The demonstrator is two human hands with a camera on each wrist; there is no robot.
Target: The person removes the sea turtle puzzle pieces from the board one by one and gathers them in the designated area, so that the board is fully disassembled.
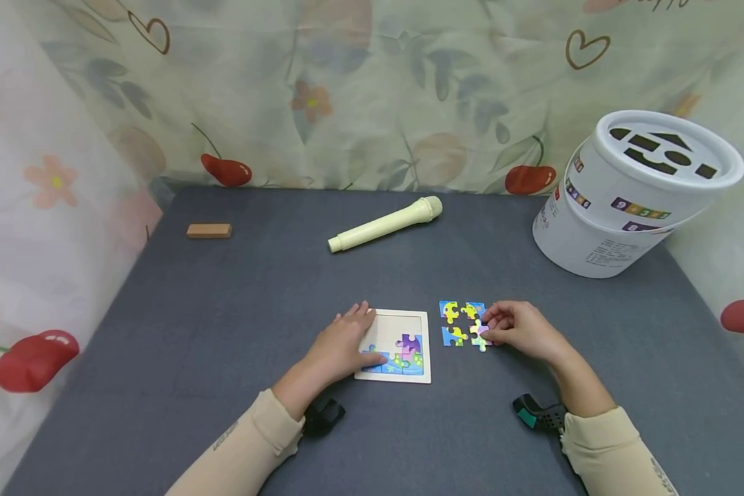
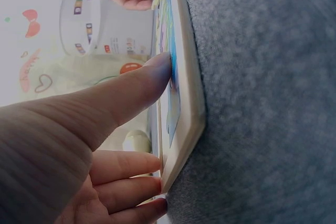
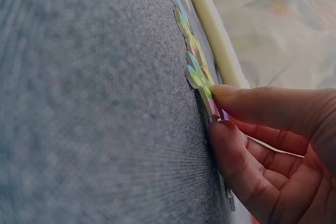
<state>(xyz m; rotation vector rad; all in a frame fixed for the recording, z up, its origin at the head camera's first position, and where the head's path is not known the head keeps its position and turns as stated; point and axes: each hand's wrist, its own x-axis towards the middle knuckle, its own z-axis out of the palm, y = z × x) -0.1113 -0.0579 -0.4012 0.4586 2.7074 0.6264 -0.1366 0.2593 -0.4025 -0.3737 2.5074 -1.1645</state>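
Note:
A square puzzle tray (image 1: 426,344) with a pale wooden rim lies on the table, several colourful pieces set along its bottom and right side. My left hand (image 1: 341,344) rests on the tray's left side, its fingers near the top left corner. In the left wrist view the thumb (image 2: 142,80) presses on the blue puzzle pieces by the rim. To the right of the tray, my right hand (image 1: 527,332) pinches a purple, green and yellow puzzle piece (image 3: 202,85) between thumb and index finger, one side of it slightly raised. Beside it lie loose blue-and-yellow puzzle pieces (image 1: 452,336).
Toward the back of the table lies a cream toy microphone (image 1: 384,226). A small wooden block (image 1: 209,231) is at the back left. On the right stands a white bucket (image 1: 620,207) with shaped holes in its lid. A patterned curtain (image 1: 372,89) hangs behind.

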